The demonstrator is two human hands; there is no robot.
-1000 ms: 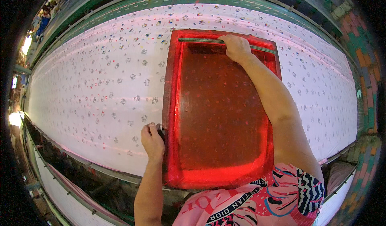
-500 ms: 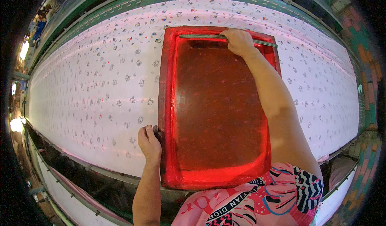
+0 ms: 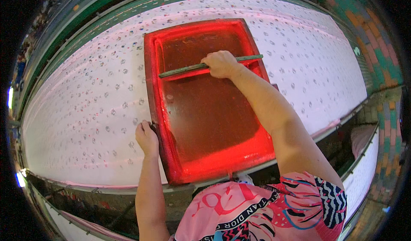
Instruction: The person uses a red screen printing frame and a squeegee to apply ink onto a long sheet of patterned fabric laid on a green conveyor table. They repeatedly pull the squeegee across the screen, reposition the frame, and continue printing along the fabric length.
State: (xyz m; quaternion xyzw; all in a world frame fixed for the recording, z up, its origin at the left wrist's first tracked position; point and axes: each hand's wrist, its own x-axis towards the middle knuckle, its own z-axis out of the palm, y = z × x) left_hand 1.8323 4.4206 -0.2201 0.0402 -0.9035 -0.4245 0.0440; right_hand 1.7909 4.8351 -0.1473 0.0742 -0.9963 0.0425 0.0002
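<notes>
A screen printing frame (image 3: 153,96) with red rims lies on white printed fabric (image 3: 98,112). Its mesh (image 3: 209,116) looks dark brown, with bright red ink (image 3: 231,153) pooled at the near end. Across the frame's far half runs a long squeegee (image 3: 182,71), slanting up to the right. My right hand (image 3: 221,64) is closed around the middle of it. At the frame's left side, my left hand (image 3: 148,138) is closed on the dark edge, its fingertips partly hidden.
The fabric carries rows of small dark figures and spreads over a long table with a green far edge (image 3: 171,1). Along the near side runs a dark gap (image 3: 102,202), with a lower white surface (image 3: 361,176) at right. Brick paving (image 3: 387,65) borders the right.
My right hand has drawn the squeegee from the frame's far end toward me. The view has tilted, and the frame sits higher and further left in it. My left hand stays at the frame's side.
</notes>
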